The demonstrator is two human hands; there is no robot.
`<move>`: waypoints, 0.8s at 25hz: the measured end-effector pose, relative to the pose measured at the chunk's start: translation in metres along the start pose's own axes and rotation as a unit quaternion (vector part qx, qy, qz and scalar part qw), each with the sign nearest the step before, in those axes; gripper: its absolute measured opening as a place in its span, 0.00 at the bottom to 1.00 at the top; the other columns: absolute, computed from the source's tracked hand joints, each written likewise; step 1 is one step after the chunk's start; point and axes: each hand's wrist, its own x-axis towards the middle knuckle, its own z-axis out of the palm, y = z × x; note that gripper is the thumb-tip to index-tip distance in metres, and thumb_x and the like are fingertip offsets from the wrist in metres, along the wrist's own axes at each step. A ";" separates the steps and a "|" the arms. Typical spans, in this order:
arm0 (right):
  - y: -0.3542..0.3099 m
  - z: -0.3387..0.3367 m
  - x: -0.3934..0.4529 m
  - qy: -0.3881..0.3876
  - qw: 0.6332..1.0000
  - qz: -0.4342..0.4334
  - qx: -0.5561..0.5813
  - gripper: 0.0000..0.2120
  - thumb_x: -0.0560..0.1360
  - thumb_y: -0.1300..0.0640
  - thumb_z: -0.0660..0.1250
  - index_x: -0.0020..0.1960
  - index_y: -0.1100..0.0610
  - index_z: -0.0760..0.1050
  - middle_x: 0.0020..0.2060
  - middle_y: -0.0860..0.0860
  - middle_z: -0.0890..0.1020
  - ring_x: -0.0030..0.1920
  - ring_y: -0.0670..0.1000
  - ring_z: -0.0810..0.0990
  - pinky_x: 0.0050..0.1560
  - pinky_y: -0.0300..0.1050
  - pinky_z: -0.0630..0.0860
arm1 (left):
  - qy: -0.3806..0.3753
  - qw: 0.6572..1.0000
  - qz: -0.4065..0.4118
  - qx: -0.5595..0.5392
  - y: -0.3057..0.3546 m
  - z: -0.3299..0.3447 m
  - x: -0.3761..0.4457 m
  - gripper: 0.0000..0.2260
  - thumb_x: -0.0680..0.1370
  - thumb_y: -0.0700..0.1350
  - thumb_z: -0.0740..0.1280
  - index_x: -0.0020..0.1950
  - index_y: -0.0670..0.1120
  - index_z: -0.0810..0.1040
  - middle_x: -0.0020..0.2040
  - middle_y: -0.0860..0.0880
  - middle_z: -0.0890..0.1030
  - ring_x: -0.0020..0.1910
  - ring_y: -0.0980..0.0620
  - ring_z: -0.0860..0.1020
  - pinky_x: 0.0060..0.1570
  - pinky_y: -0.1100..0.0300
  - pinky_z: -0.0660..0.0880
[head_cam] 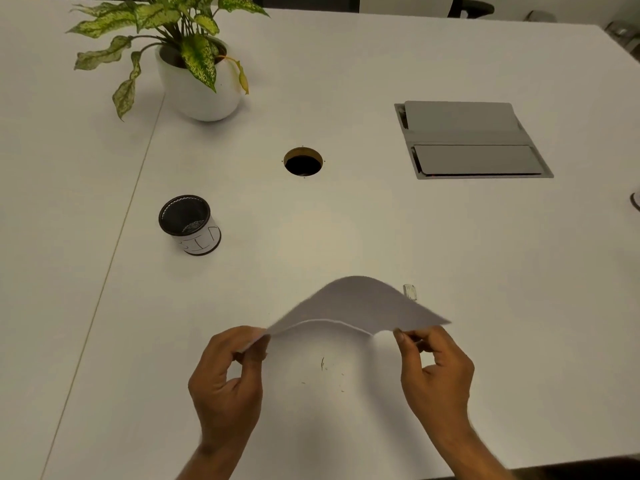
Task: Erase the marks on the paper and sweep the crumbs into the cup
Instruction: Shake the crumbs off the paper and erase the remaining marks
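Two hands, left (225, 379) and right (436, 368), and one paper (356, 303). One cup (189, 224), one plant (194, 57), one eraser (410, 292). One round hole (303, 161) and one hatch (472, 140) in the table (346, 230).

1. Paper (360, 303): white sheet, lifted off the table and bowed upward in an arch, near edge pinched at both corners.
2. Crumbs (323, 370): small dark specks and one short strand, scattered on the table below the paper's near edge.
3. Cup (189, 224): black mesh, upright, white label with handwritten letters; well left of the paper, farther back.
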 end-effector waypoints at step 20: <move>0.021 0.072 0.185 -0.074 0.981 0.179 0.021 0.07 0.72 0.60 0.74 0.41 0.49 0.81 0.36 0.48 0.84 0.42 0.52 0.84 0.52 0.53 0.82 | -0.153 0.952 -0.235 0.126 -0.059 0.109 0.188 0.10 0.79 0.39 0.71 0.59 0.41 0.84 0.48 0.49 0.82 0.53 0.42 0.83 0.60 0.49 0.80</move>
